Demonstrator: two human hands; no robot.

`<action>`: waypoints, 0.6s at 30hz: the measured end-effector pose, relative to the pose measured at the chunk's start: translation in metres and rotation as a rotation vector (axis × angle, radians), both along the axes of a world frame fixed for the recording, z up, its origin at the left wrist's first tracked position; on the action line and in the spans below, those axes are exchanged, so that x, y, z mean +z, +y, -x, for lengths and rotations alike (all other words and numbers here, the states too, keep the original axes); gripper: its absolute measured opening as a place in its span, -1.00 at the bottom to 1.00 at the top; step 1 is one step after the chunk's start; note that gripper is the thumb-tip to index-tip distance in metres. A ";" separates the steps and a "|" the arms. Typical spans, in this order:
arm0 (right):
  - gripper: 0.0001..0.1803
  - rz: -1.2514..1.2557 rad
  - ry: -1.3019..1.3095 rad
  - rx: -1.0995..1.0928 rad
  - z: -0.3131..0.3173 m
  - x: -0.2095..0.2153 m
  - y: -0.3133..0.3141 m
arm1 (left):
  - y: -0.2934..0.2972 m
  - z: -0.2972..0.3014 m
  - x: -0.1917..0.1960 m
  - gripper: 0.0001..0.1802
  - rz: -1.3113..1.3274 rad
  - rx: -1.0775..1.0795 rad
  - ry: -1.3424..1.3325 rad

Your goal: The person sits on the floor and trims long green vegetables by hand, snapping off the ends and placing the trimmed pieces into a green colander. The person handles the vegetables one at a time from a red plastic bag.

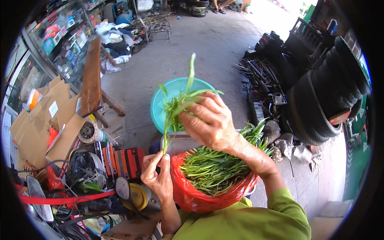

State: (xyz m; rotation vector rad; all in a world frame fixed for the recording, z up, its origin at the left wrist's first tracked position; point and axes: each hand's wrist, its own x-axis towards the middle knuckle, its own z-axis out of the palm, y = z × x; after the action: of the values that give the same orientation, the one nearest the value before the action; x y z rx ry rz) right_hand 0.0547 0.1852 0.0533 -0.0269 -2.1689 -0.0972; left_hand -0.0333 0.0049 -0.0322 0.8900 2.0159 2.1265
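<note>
A red plastic bag (196,196) full of green leafy stalks (212,168) sits on the person's lap. The left hand (158,176) pinches the bottom of one long stalk (172,112), while the right hand (210,122) closes around its leaves, above a turquoise basket (160,104), perhaps a strainer.

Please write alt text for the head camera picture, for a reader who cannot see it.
Two bare hands hold one leafy green stalk: the left hand pinches its base, the right hand grips its leaves. Below, a red plastic bag holds more greens, beside a teal basket.
</note>
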 end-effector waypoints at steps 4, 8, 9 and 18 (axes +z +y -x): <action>-0.66 0.045 -0.119 0.106 -0.010 -0.008 0.009 | 0.002 -0.004 0.014 -0.80 0.104 -0.119 0.105; -0.74 0.029 -0.143 0.199 -0.001 -0.030 0.006 | 0.006 0.000 0.018 -0.82 0.135 -0.196 0.200; -0.75 0.028 -0.148 0.169 -0.006 -0.037 0.007 | 0.006 0.000 0.023 -0.81 0.126 -0.199 0.231; -0.74 0.135 -0.220 0.229 -0.038 -0.041 0.003 | 0.002 -0.003 0.034 -0.84 0.218 -0.222 0.241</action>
State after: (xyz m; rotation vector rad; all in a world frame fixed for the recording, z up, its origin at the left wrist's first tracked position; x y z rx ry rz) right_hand 0.0926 0.1884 0.0128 0.1615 -2.3782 0.1853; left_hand -0.0302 0.0066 0.0014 1.3136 2.0878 1.7172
